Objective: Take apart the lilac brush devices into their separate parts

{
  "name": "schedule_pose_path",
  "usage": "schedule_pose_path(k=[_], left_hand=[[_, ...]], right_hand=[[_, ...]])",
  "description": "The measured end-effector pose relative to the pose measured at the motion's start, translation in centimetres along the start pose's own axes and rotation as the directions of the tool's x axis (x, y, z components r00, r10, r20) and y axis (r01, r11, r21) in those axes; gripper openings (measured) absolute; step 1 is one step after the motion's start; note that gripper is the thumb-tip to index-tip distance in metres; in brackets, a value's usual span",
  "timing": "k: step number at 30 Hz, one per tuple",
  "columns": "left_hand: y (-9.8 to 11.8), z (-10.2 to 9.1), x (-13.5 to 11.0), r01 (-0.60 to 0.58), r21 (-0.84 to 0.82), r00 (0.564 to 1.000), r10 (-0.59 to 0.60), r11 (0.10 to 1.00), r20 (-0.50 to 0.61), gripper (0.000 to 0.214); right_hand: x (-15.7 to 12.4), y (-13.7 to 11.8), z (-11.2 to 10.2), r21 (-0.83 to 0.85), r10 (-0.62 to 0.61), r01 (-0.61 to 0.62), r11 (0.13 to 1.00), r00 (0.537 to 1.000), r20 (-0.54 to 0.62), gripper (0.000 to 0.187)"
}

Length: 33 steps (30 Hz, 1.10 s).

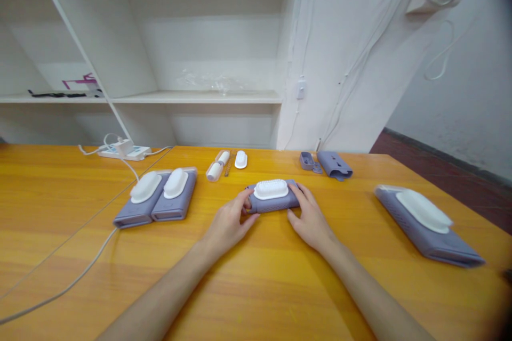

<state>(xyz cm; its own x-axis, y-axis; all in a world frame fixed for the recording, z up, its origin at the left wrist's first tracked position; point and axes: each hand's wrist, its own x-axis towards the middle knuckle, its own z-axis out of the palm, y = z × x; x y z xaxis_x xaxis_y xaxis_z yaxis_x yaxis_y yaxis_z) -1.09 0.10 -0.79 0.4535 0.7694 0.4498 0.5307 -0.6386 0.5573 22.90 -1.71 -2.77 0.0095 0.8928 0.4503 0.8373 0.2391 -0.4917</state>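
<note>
A flat grey-purple plastic case [276, 204] lies lengthwise across the table in front of me. On top of it sits a white oval piece [271, 189] with a bumpy upper side, perhaps a brush. My left hand [230, 224] grips the case's left end, thumb at the near side and fingers at the far side. The right end is held by my right hand [312, 218], its fingers over the top edge and the thumb at the near side. Some fingertips of both hands are hidden behind the case.
Two similar cases with white ovals [175, 183] stand left; another case [430, 232] is at right. Further back are white cylinders in clear plastic [218, 165], a loose white oval piece [241, 160], a small purple box [307, 160] and a purple sleeve [335, 165]. A power strip [126, 151] trails cables.
</note>
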Motion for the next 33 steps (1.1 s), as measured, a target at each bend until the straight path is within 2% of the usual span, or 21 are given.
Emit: schedule_pose_path(k=[15,20,27,33], left_hand=[[0.13,-0.11,0.04,0.008,0.112,0.997,0.001,0.994,-0.083,0.051],[0.14,-0.15,0.18,-0.003,0.133,0.995,0.016,0.991,-0.100,0.051],[0.29,-0.27,0.44,-0.017,0.119,0.993,0.030,0.993,-0.110,0.048],[-0.01,-0.16,0.50,0.005,0.088,0.989,0.008,0.996,-0.147,0.045]], right_hand=[[0.04,-0.12,-0.06,-0.005,-0.009,0.009,1.000,1.000,0.001,0.062],[0.20,-0.28,-0.27,-0.044,-0.015,0.013,0.999,0.999,-0.052,0.054],[0.20,-0.63,-0.74,0.027,-0.020,0.021,0.999,0.999,-0.044,0.045],[0.21,-0.66,-0.77,-0.006,-0.044,0.043,0.999,0.997,-0.069,0.044]])
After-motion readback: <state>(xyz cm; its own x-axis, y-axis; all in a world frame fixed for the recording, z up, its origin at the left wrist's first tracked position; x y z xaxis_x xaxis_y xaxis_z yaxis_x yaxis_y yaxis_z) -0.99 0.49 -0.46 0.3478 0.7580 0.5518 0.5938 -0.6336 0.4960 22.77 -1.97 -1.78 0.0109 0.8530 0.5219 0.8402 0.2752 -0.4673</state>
